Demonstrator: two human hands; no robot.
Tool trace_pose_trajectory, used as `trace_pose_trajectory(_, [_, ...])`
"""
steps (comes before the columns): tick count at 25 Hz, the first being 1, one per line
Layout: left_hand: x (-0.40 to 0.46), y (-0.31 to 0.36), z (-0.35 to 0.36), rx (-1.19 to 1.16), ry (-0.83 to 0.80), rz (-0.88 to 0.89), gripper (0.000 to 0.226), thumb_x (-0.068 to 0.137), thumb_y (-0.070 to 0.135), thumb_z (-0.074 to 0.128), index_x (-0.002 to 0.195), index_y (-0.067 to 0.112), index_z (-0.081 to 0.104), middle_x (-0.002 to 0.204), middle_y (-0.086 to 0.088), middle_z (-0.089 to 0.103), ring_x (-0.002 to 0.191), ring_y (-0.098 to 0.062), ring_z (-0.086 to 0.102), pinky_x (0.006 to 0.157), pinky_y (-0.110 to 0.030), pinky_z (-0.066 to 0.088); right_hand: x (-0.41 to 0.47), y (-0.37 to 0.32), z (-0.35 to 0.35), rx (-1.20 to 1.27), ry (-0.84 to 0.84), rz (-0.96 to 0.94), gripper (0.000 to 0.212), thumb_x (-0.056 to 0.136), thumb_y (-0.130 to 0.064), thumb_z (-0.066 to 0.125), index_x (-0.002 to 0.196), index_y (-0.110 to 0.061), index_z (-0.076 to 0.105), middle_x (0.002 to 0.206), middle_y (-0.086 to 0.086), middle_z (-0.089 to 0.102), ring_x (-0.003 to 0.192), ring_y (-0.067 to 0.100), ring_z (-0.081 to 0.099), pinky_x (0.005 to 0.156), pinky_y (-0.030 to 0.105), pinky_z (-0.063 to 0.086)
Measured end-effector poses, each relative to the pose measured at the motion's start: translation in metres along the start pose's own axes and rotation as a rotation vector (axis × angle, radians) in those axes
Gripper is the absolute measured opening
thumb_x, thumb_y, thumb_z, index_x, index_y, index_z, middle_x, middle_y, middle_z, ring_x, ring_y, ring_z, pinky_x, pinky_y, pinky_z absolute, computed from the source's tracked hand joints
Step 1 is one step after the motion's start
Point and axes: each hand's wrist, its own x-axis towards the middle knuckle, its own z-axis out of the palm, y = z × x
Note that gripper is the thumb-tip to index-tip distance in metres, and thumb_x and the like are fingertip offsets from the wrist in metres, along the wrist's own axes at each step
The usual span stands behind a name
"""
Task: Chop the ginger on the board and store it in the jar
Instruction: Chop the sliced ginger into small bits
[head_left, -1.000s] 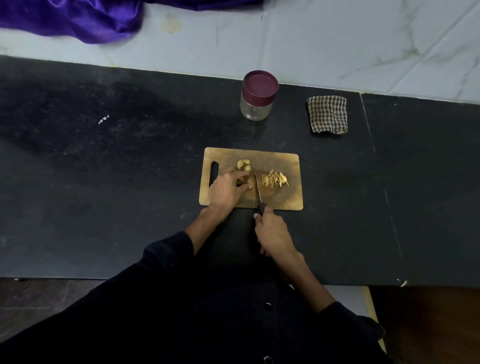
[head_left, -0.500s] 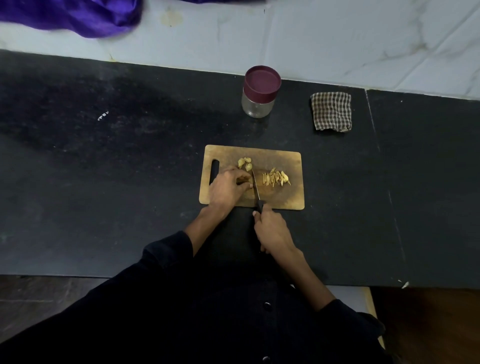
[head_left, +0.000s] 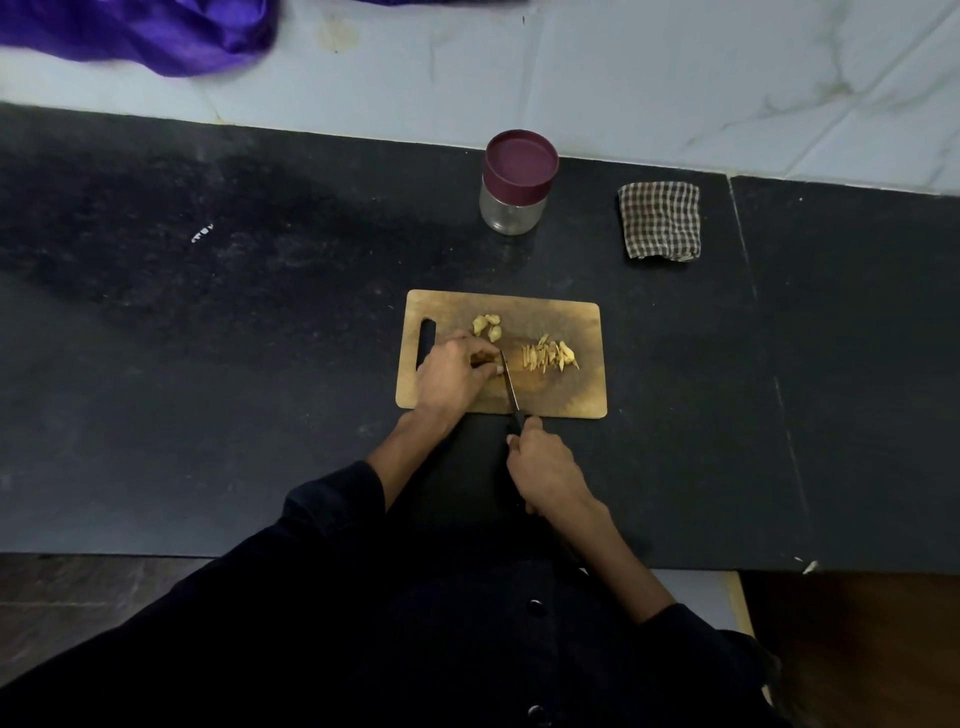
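Big black surface (head_left: 260, 364) takes up most of the view, with a pale marble wall behind it and a bit of purple cloth (head_left: 140, 31) up in the far left corner. Wooden board (head_left: 571, 395) sits near the front edge, right in front of the person. Behind it stands the jar (head_left: 517, 182), maroon lid on, well apart from the board, and a folded checked cloth (head_left: 658, 221) lies to its right.

On the board: the left hand (head_left: 451, 371) is curled down over a piece of ginger (head_left: 483, 358), fingertips pinching it against the wood. The right hand's grip (head_left: 545, 473) is wrapped tight around the handle of the knife (head_left: 510, 384), just off the board's near edge, blade touching the left fingertips. Sliced strips (head_left: 550, 356) are piled to the right of the blade, and 1 little cluster of uncut chunks (head_left: 487, 326) sits just beyond the left hand.
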Motion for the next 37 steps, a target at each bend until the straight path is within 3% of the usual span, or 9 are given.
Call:
trace_pose_trajectory(9, [-0.002,0.0,-0.001,0.01,-0.003,0.019,0.024,0.08,0.023,0.075,0.103,0.02,0.072,0.111,0.005,0.062,0.096,-0.012,0.06,0.086,-0.037,0.052,-0.001,0.006,-0.003,0.1,0.106,0.027,0.03,0.105,-0.032,0.036,0.124,-0.011,0.045,0.102,0.014,0.065,0.088,0.033,0.069,0.078,0.052,0.058])
trace_pose_trajectory(17, [-0.002,-0.006,-0.003,0.013,-0.028,0.081,0.025,0.084,0.024,0.071,0.108,0.021,0.071,0.111,0.005,0.062,0.098,-0.009,0.058,0.088,-0.032,0.05,-0.004,-0.002,-0.003,0.087,0.072,-0.039,0.025,0.105,-0.035,0.037,0.115,-0.013,0.045,0.093,0.011,0.065,0.077,0.029,0.07,0.073,0.052,0.059])
trace_pose_trajectory(28, [-0.001,-0.005,-0.002,-0.007,0.002,0.073,0.021,0.083,0.02,0.071,0.104,0.019,0.073,0.107,0.005,0.063,0.094,-0.008,0.059,0.086,-0.033,0.052,-0.001,-0.004,-0.006,0.005,0.06,-0.071,0.028,0.105,-0.031,0.038,0.12,-0.009,0.046,0.105,0.015,0.065,0.088,0.032,0.067,0.078,0.046,0.056])
trace_pose_trajectory(37, [0.001,-0.004,-0.001,-0.004,0.003,0.05,0.021,0.082,0.019,0.073,0.103,0.021,0.073,0.106,0.006,0.063,0.095,-0.008,0.06,0.087,-0.034,0.052,0.001,-0.007,-0.003,-0.015,0.027,-0.013,0.026,0.105,-0.028,0.038,0.122,-0.009,0.043,0.113,0.018,0.062,0.096,0.035,0.066,0.084,0.053,0.055])
